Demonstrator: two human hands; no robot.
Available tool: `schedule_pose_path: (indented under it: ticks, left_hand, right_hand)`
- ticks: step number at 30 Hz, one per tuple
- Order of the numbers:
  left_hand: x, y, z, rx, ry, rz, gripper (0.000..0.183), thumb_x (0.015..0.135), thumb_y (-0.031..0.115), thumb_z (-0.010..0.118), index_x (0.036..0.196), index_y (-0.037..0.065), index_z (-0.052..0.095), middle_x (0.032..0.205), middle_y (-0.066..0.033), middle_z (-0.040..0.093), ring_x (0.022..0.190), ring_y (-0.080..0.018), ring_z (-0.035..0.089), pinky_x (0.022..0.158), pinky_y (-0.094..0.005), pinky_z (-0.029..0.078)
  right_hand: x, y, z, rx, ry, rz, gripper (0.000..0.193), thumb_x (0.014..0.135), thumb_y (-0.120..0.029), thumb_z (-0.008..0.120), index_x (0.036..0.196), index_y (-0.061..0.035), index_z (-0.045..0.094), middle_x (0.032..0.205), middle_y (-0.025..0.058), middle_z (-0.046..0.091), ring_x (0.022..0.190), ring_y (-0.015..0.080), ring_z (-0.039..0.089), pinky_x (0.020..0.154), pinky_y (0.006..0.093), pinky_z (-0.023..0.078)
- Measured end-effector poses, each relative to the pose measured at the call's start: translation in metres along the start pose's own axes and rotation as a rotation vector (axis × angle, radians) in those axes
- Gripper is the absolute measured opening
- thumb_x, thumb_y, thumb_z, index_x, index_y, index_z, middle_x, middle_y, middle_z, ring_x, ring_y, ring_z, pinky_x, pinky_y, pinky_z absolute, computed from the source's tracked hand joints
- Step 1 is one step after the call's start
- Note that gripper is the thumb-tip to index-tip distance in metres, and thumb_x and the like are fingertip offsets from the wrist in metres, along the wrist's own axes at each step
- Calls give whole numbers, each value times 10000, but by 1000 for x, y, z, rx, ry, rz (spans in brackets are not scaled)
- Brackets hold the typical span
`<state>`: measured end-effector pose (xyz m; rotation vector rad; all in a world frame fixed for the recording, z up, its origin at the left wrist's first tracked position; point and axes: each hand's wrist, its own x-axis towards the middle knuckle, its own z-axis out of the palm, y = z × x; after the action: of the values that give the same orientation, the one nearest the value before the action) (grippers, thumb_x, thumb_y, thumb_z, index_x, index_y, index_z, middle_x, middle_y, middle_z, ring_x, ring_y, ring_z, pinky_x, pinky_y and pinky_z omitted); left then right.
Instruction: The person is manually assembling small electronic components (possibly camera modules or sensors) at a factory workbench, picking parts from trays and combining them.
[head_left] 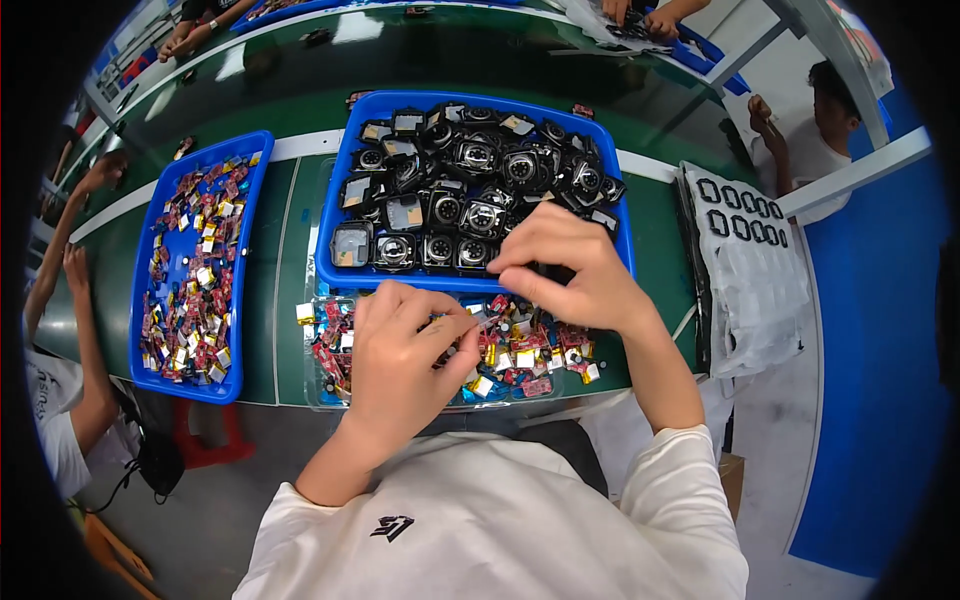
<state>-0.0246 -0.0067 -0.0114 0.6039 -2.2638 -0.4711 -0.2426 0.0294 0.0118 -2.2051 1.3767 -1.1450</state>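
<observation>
Green tabletop (665, 265), busy: nearest, red circuit boards (536, 387) lie loosely heaped, plenty left. Left hand (410, 345) above them, fingers bent toward the thumb, any pinch unclear; right hand (570, 265) curled over the blue tray (450, 284), grip hidden. Black watch cases (478, 156) crowd that tray; how many are finished, can't tell.

Pile of small parts (517, 352) partly hidden by the left hand (402, 350), details indistinct

electronics assembly workshop, long green workbench (640, 110), blue tray (440, 281) of watch cases (475, 155), co-workers (815, 150) around
</observation>
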Motion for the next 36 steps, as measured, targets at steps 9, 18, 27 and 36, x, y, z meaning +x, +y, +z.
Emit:
schedule_pose_path:
  ticks: [9, 18, 27, 36]
  left_hand:
    - [5, 2, 0, -59, 148, 65, 218, 648, 6, 761, 848, 76, 710, 807, -6, 642, 691, -184, 506, 587, -283, 392]
    - [9, -2, 3, -128, 201, 129, 215, 650, -25, 759, 842, 48, 696, 838, -37, 679, 684, -193, 534, 601, -271, 410]
    - [0, 1, 2, -912, 97, -530, 213, 776, -76, 674, 970, -16, 610, 862, -41, 629, 734, -67, 556, 637, -190, 412]
    - [-3, 4, 9, -749, 155, -450, 291, 765, -57, 700, 1027, -25, 577, 908, -49, 615, 755, -68, 565, 687, -196, 417]
  right_hand:
    - [-10, -2, 7, 173, -62, 73, 85, 775, -102, 719, 794, -24, 691, 776, 60, 662, 744, 190, 567, 681, 313, 444]
    - [-12, -6, 6, 457, -73, 351, 51, 783, -74, 719, 815, -39, 700, 775, 35, 654, 644, 87, 481, 535, 229, 347]
    - [-11, 2, 16, 295, 169, -122, 94, 707, -6, 732, 782, -24, 679, 778, 71, 662, 680, 169, 579, 583, 262, 421]
    - [-16, -5, 15, 391, 57, 199, 98, 737, 27, 721, 807, -7, 661, 788, 68, 645, 673, 119, 567, 532, 227, 401]
